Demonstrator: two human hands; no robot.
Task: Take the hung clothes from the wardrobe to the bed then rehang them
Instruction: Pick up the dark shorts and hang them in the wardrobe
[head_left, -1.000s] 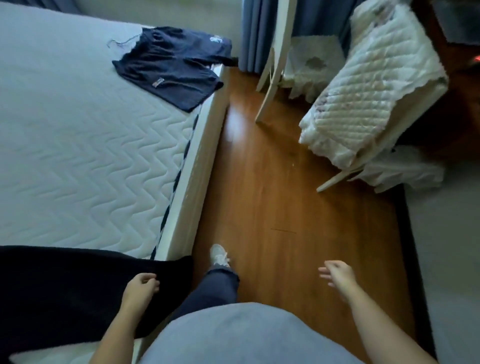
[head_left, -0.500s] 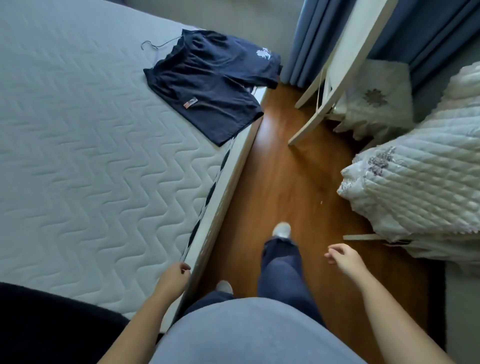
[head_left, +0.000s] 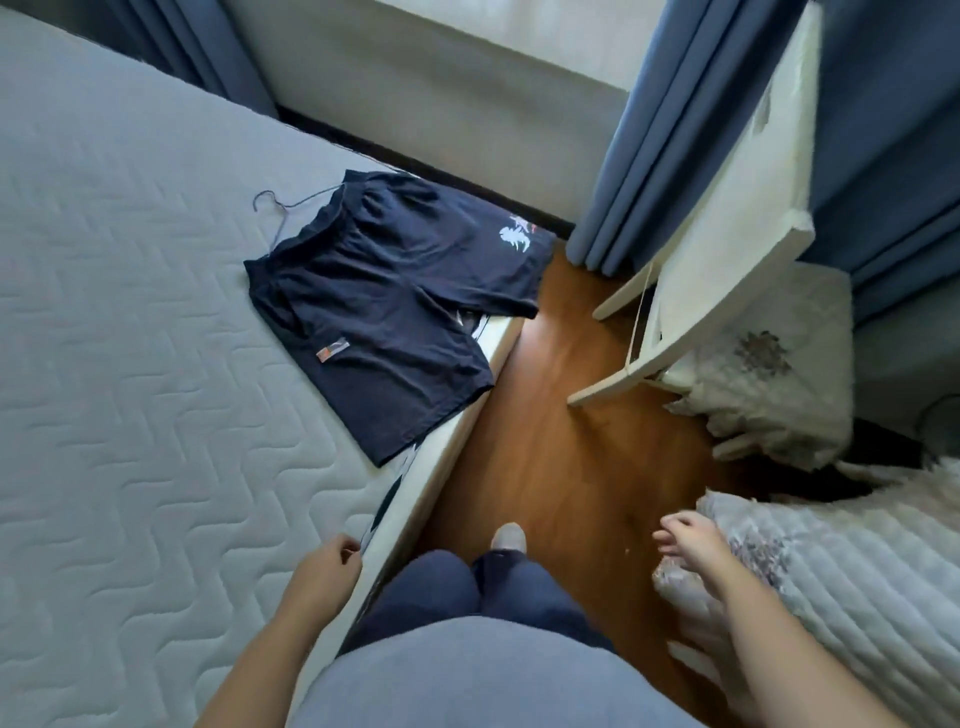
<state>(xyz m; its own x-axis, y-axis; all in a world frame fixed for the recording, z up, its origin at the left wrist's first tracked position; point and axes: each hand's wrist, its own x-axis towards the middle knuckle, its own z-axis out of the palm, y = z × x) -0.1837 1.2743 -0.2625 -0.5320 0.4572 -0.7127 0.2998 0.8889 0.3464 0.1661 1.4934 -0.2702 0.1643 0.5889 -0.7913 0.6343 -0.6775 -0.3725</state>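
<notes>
Dark navy shorts (head_left: 395, 306) lie flat on the bed (head_left: 130, 364) near its right edge, on a thin wire hanger (head_left: 280, 208) whose hook sticks out at their upper left. One leg shows a pale printed emblem, the other a small orange tag. My left hand (head_left: 324, 569) hangs over the bed's right edge, fingers loosely curled, holding nothing. My right hand (head_left: 688, 538) hovers above the wooden floor (head_left: 545, 441) with relaxed fingers, empty. Both hands are well short of the shorts.
A white wooden frame (head_left: 727, 249) leans against blue curtains (head_left: 665, 130) at the right. Quilted white bedding (head_left: 841, 571) is piled at the lower right, beside my right hand. A cushioned white item (head_left: 774, 364) lies behind it. The floor strip between is narrow.
I have walked along the bed towards the shorts, which now look nearer. The black garment at the lower left has left the view. My left hand came off it and swings free.
</notes>
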